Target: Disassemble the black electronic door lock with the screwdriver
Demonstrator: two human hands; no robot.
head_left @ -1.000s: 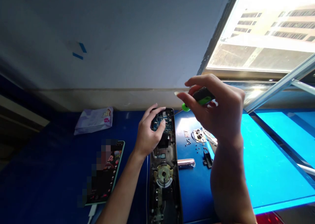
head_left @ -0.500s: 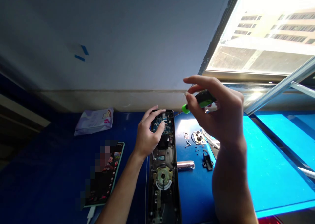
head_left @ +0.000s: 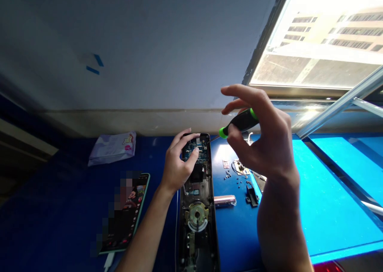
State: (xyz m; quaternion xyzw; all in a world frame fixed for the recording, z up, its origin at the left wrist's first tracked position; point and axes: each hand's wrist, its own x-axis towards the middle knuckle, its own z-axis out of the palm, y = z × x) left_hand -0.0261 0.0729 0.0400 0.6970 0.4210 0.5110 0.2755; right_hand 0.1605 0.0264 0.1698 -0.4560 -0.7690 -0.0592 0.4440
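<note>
An opened door lock body (head_left: 198, 208) lies lengthwise on the blue table (head_left: 323, 208), its circuit board (head_left: 197, 150) at the far end and a brass round mechanism (head_left: 196, 214) in the middle. My left hand (head_left: 179, 160) grips the lock's far end, thumb on the circuit board. My right hand (head_left: 263, 136) holds a black and green screwdriver (head_left: 237, 124) above the table; its thin tip points down-left at the top right corner of the lock. The forefinger is stretched out above the handle.
A phone (head_left: 125, 212) with a lit screen and a cable lies left of the lock. A tissue pack (head_left: 112, 147) sits by the wall. Small screws (head_left: 236, 178), metal plates, a black part (head_left: 251, 194) and a pinkish cylinder (head_left: 224, 200) lie right of the lock. A window frame runs at right.
My right hand has turned the screwdriver in its fingers; the handle now shows more and the forefinger has lifted. My left hand stays on the lock.
</note>
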